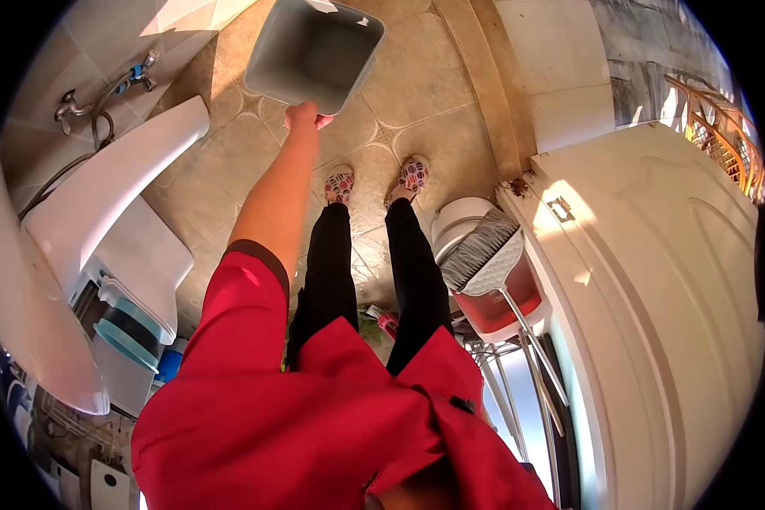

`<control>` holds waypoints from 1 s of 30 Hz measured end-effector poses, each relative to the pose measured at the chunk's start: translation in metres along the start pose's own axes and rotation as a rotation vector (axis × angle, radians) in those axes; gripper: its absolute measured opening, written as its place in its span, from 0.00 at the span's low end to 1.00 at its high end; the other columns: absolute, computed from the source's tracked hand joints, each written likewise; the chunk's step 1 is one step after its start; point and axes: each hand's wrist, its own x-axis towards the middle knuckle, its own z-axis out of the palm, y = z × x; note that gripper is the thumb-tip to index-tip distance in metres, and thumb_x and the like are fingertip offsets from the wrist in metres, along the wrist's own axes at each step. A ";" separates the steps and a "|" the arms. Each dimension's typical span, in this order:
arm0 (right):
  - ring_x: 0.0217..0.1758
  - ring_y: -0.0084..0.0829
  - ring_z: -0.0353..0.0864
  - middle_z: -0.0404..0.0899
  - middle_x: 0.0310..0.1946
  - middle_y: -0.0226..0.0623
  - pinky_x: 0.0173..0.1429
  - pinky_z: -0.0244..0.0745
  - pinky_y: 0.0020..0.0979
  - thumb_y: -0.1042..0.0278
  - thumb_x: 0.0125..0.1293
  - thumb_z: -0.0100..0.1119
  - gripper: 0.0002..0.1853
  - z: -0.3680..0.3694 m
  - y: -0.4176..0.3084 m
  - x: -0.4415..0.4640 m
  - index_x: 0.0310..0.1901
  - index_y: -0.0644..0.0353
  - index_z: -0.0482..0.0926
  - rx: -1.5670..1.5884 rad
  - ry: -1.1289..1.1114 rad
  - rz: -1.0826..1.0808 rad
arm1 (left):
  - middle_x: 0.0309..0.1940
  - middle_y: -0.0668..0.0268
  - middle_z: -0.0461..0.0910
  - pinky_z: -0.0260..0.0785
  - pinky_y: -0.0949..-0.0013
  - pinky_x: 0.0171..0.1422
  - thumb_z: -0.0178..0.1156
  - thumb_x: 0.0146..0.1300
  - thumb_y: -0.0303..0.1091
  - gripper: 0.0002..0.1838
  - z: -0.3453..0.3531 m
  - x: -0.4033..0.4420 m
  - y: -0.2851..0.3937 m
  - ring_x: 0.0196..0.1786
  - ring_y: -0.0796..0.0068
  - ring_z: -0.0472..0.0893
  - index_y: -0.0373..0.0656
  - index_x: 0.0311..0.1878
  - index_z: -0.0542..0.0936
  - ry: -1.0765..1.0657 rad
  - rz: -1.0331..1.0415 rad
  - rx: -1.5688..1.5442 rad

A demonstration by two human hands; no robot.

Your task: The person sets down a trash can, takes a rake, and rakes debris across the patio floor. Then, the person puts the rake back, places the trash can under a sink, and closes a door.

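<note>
My left hand (308,116) is closed on the near rim of a grey square bin (310,51), at arm's length in front of me. The bin's open mouth faces up toward me, and its inside is dark. A small white scrap shows at its far rim, cut off by the top of the view. Whether the bin rests on the floor or hangs just above it, I cannot tell. My right hand is out of view.
A white washbasin (119,183) and wall taps (75,110) are at left. A broom (483,251) leans over a red bucket (506,308) at right, beside a cream door (646,280). Tiled floor (433,81) lies ahead, bordered by a raised sill (484,76).
</note>
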 end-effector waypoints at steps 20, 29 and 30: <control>0.22 0.28 0.77 0.76 0.28 0.42 0.19 0.71 0.22 0.66 0.59 0.47 0.16 -0.062 -0.187 0.041 0.45 0.67 0.70 0.149 -0.122 -0.368 | 0.22 0.50 0.75 0.71 0.68 0.15 0.49 0.47 0.31 0.15 -0.359 -0.214 -0.111 0.16 0.62 0.77 0.27 0.34 0.69 0.330 -0.023 0.113; 0.23 0.27 0.76 0.76 0.30 0.39 0.21 0.70 0.25 0.64 0.59 0.46 0.16 0.002 -0.196 -0.005 0.46 0.64 0.69 -0.153 -0.171 -0.350 | 0.29 0.50 0.74 0.73 0.68 0.16 0.54 0.42 0.30 0.18 -0.388 -0.201 -0.112 0.20 0.62 0.77 0.28 0.36 0.67 0.372 -0.070 -0.106; 0.22 0.26 0.76 0.76 0.29 0.38 0.21 0.69 0.25 0.64 0.59 0.46 0.16 0.013 -0.197 -0.011 0.46 0.63 0.69 -0.165 -0.166 -0.358 | 0.31 0.50 0.72 0.74 0.67 0.15 0.55 0.40 0.28 0.20 -0.382 -0.199 -0.103 0.21 0.61 0.77 0.29 0.38 0.64 0.356 -0.069 -0.175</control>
